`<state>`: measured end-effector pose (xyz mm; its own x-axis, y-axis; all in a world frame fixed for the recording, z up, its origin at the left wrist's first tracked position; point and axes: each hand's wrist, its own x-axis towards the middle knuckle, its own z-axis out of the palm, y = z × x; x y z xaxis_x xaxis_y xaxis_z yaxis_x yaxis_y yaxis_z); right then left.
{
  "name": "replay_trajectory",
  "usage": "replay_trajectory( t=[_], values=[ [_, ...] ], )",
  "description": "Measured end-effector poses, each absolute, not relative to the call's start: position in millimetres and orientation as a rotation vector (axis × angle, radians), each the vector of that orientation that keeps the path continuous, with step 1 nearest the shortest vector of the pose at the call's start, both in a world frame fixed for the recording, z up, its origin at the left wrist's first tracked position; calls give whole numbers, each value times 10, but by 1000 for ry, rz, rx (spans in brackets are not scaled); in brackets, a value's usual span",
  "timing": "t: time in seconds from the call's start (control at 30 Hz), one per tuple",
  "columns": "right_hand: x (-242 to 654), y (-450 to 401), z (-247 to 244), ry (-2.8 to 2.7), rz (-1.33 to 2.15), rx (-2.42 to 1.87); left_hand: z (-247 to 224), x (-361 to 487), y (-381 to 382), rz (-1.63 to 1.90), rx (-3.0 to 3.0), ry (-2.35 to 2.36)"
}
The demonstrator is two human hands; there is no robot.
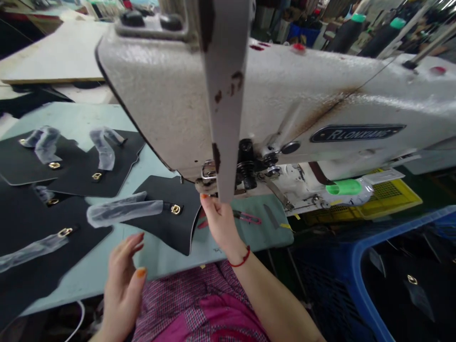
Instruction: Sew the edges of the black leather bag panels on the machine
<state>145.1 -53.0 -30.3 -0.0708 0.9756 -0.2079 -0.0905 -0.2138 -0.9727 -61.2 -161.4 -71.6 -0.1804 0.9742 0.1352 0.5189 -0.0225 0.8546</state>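
Observation:
My right hand [221, 227] reaches up to the underside of the sewing machine's head [156, 104], around the needle area. Its thumb shows, pressed in close; the other fingertips are hidden, and what they grip cannot be made out. A black leather-like panel [167, 237] lies just left of it on the pale green table [156, 263]. On that panel is a strap [124, 211] in clear plastic wrap, with a gold buckle [175, 209]. My left hand [124, 280] hovers over the table's front edge, open, fingers apart and holding nothing.
Several more black panels [107, 185] with wrapped straps lie at left. A pink-handled tool [249, 217] and a grey blade-like piece [272, 216] lie right of my right hand. A blue basket [356, 270] with black pieces stands at lower right, near a yellow crate [399, 197].

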Motion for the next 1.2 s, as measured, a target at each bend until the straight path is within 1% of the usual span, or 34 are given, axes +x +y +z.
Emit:
replay_trajectory(
  t=[0.07, 0.17, 0.3, 0.4, 0.57, 0.67, 0.73, 0.83, 0.97, 1.07, 1.2],
  values=[
    [1400, -517, -323, -1049, 1438, -1259, -617, -849, -1236, 928, 1964, 1576],
    [1358, -525, -355, -922, 1533, -1202, -541, -990, -541, 730, 2313, 1235],
    [1320, -528, -407, -838, 1563, -1187, -524, -988, 183, 497, 2508, 956],
    [1300, -526, -445, -863, 1523, -1183, -455, -945, 456, 381, 2521, 892],
    [1319, -544, -389, -978, 1381, -1212, -182, -757, 511, 397, 2384, 836],
    [1366, -547, -281, -1107, 1259, -1259, 7, -642, 417, 535, 2257, 913],
    [1398, -548, -226, -1143, 1246, -1268, 89, -611, 356, 585, 2218, 969],
    [1433, -563, -218, -1136, 1292, -1281, 102, -636, 300, 445, 2322, 959],
    [1472, -595, -295, -1096, 1391, -1318, -14, -700, 280, 261, 2585, 956],
    [1504, -581, -315, -1085, 1417, -1313, -45, -708, 273, 216, 2702, 931],
    [1530, -524, -293, -1162, 1359, -1317, 104, -655, 225, 181, 2800, 916]
  ],
)
